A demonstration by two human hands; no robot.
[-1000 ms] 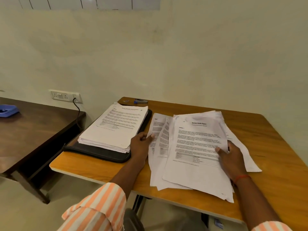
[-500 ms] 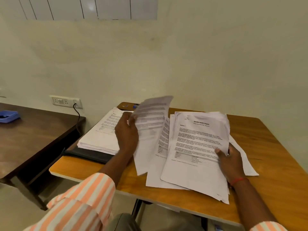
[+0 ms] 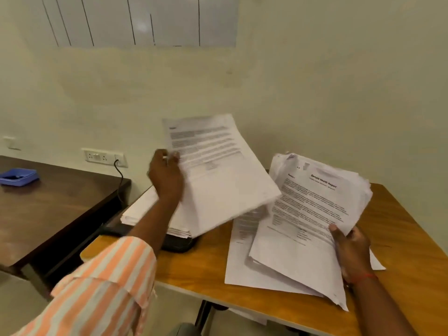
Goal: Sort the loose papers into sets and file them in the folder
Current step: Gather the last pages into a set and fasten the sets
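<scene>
1. Two stacks in play here, so starting at the left: the sorted stack (image 3: 140, 209) sits on the black folder (image 3: 177, 243) at the left end of the table (image 3: 400, 275), with its long axis running away from the person.
2. The left hand (image 3: 166, 178) is up in the air right above that stack, thumb and fingertips pinching the left edge of the lifted sheets (image 3: 218, 175). Looks like a few sheets, but it's too blurry to count.
3. Those sheets are tilted, top edge toward the wall, near corner hanging low over the folder's right side. So the drop spot is pretty much straight down and a bit left of the fingers. I'd guess the next move is lowering and squaring them onto the stack, and the left hand is clearly the nearer one.
4. Further right, the loose pile (image 3: 310, 214) is half raised off the table, fanned and messy.
5. The right hand (image 3: 351, 248) grips the pile's near right edge, thumb on top, other fingers behind the paper where I can't see them properly. It's well apart from the folder, so it's probably just steadying things imo.
</scene>
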